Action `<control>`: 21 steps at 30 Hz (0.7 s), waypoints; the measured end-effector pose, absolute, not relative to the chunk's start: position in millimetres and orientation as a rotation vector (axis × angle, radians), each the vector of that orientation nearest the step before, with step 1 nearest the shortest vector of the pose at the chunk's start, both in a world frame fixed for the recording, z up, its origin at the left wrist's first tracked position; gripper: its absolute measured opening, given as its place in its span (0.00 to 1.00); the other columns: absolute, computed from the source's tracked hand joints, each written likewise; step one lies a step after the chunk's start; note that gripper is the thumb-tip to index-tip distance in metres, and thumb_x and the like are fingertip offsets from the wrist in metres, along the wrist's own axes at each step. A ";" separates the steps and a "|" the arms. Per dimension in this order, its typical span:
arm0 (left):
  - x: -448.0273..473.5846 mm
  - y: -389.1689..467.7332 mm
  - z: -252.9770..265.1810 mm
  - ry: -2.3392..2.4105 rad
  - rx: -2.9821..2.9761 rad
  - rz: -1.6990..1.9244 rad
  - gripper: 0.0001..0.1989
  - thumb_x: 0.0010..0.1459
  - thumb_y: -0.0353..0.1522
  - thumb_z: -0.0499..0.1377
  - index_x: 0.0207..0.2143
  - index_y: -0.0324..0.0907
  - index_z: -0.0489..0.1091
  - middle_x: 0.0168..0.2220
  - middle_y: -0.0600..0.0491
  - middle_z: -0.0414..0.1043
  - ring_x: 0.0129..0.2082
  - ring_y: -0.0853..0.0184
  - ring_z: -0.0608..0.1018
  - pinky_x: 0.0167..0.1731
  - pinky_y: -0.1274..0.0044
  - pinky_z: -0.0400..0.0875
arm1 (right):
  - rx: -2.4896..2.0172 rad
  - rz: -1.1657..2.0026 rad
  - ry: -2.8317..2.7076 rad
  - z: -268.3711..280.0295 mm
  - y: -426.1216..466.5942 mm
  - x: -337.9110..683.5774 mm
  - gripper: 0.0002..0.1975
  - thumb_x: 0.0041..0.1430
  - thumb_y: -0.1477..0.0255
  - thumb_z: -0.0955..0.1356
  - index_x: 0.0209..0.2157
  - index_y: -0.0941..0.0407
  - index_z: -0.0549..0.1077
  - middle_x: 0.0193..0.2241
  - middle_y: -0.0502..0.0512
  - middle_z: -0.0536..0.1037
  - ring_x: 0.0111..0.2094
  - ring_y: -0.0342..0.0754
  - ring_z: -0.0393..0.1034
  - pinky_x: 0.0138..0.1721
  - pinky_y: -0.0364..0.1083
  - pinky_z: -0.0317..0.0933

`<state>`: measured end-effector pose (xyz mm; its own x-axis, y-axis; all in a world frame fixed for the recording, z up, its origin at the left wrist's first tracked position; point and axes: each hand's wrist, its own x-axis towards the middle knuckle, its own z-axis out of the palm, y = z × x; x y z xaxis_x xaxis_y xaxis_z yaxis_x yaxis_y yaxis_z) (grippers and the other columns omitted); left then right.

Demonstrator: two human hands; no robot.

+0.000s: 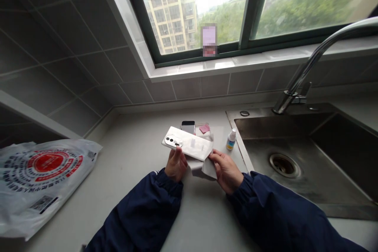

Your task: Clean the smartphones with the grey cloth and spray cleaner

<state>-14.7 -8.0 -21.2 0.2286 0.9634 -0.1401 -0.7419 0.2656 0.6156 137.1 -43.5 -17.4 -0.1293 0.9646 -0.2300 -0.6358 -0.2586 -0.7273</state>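
Note:
A white smartphone [189, 145] is held above the counter, its back and round camera block facing up. My left hand [176, 163] grips the phone's left end near the cameras, thumb on the edge. At the right end, my right hand [226, 168] pinches a grey cloth [203, 167] against the phone's corner. The cloth hangs beneath the phone and partly wraps its right end. Behind, on the counter, lie a dark-screened phone [188, 126] and a small pink piece [204, 128] on a clear item. A small white spray bottle [232, 139] stands upright to the right.
A steel sink [240, 153] with a drain and a curved chrome faucet [301, 67] is at the right. On the left lies a white plastic bag [47, 181] with red print. A window and its sill [254, 64] are behind the counter [126, 145].

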 end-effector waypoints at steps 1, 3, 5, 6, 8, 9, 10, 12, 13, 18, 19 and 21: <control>-13.5 -10.4 -18.9 0.526 0.528 1.253 0.42 0.44 0.46 0.72 0.60 0.47 0.65 0.60 0.43 0.69 0.61 0.47 0.69 0.58 0.59 0.65 | -0.812 1.720 -0.563 -17.6 -45.1 135.8 0.20 0.46 0.65 0.75 0.42 0.58 0.79 0.39 0.59 0.84 0.42 0.59 0.79 0.46 0.55 0.73; -10.7 -14.6 -15.3 0.513 0.583 1.288 0.42 0.45 0.50 0.70 0.60 0.46 0.64 0.60 0.40 0.68 0.59 0.46 0.70 0.58 0.55 0.64 | -0.800 1.785 -0.561 -18.0 -47.7 132.9 0.20 0.46 0.66 0.75 0.42 0.58 0.79 0.38 0.58 0.84 0.42 0.58 0.80 0.46 0.55 0.73; -8.1 -17.3 -13.1 0.533 0.588 1.306 0.39 0.47 0.51 0.68 0.58 0.45 0.66 0.57 0.39 0.71 0.56 0.47 0.74 0.57 0.53 0.64 | -0.794 1.819 -0.549 -17.7 -49.3 130.7 0.20 0.45 0.66 0.76 0.42 0.58 0.80 0.38 0.57 0.84 0.41 0.57 0.80 0.46 0.54 0.73; -7.1 -18.0 -12.3 0.546 0.573 1.317 0.37 0.48 0.51 0.67 0.56 0.44 0.67 0.54 0.40 0.73 0.54 0.47 0.75 0.56 0.53 0.65 | -0.794 1.830 -0.545 -17.3 -49.7 130.1 0.20 0.45 0.66 0.76 0.42 0.58 0.80 0.37 0.57 0.84 0.40 0.56 0.80 0.46 0.53 0.73; -6.2 -17.7 -11.1 0.579 0.518 1.349 0.33 0.52 0.52 0.65 0.53 0.43 0.68 0.48 0.42 0.76 0.49 0.50 0.78 0.53 0.54 0.68 | -0.807 1.846 -0.557 -16.9 -49.8 130.0 0.21 0.44 0.67 0.77 0.42 0.58 0.80 0.36 0.57 0.84 0.38 0.55 0.80 0.44 0.51 0.73; -6.5 -16.8 -10.5 0.601 0.487 1.368 0.31 0.53 0.53 0.63 0.52 0.43 0.69 0.45 0.42 0.77 0.46 0.51 0.79 0.51 0.54 0.69 | -0.824 1.852 -0.572 -17.1 -49.6 130.4 0.20 0.43 0.66 0.77 0.40 0.58 0.80 0.35 0.57 0.84 0.36 0.55 0.80 0.42 0.51 0.74; -7.4 -15.4 -9.8 0.628 0.463 1.388 0.31 0.54 0.54 0.61 0.51 0.42 0.70 0.42 0.43 0.78 0.43 0.51 0.80 0.49 0.55 0.71 | -0.844 1.853 -0.588 -17.8 -49.2 131.0 0.19 0.43 0.66 0.77 0.38 0.59 0.81 0.33 0.56 0.84 0.35 0.54 0.80 0.40 0.50 0.74; -10.9 -11.5 -8.2 0.691 0.443 1.425 0.33 0.54 0.56 0.59 0.50 0.39 0.71 0.37 0.43 0.78 0.39 0.51 0.81 0.45 0.57 0.73 | -0.885 1.841 -0.610 -20.4 -48.0 132.8 0.16 0.43 0.65 0.77 0.35 0.59 0.81 0.30 0.56 0.84 0.32 0.54 0.80 0.35 0.49 0.74; -13.2 -9.2 -7.4 0.721 0.445 1.441 0.34 0.54 0.57 0.58 0.48 0.38 0.72 0.35 0.43 0.78 0.37 0.51 0.81 0.43 0.57 0.74 | -0.899 1.825 -0.614 -22.3 -47.2 134.0 0.15 0.44 0.65 0.77 0.33 0.59 0.80 0.28 0.55 0.83 0.31 0.53 0.80 0.34 0.48 0.74; -24.3 1.4 -4.5 0.713 0.373 1.437 0.33 0.54 0.57 0.55 0.41 0.35 0.74 0.29 0.45 0.76 0.34 0.52 0.81 0.42 0.59 0.73 | -0.931 1.673 -0.603 -30.9 -39.2 141.8 0.14 0.46 0.64 0.77 0.32 0.58 0.79 0.29 0.55 0.83 0.31 0.52 0.79 0.34 0.47 0.73; -25.7 2.7 -3.8 0.697 0.361 1.427 0.33 0.53 0.57 0.55 0.40 0.35 0.74 0.28 0.45 0.75 0.33 0.53 0.80 0.41 0.59 0.73 | -0.935 1.634 -0.597 -31.5 -37.3 144.0 0.15 0.47 0.63 0.77 0.34 0.58 0.79 0.30 0.55 0.83 0.32 0.51 0.79 0.34 0.47 0.73; -27.3 3.8 -1.9 0.671 0.358 1.395 0.34 0.53 0.57 0.54 0.40 0.34 0.74 0.28 0.44 0.75 0.31 0.54 0.79 0.39 0.60 0.74 | -0.939 1.524 -0.598 -30.1 -34.2 148.7 0.17 0.50 0.61 0.76 0.38 0.57 0.79 0.32 0.54 0.83 0.33 0.50 0.79 0.36 0.47 0.73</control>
<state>-27.3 3.8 -1.9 0.0335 0.9748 -0.2206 -0.7807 0.1634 0.6031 148.7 -34.2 -30.1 0.0129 0.9741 -0.2256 -0.5608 -0.1798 -0.8082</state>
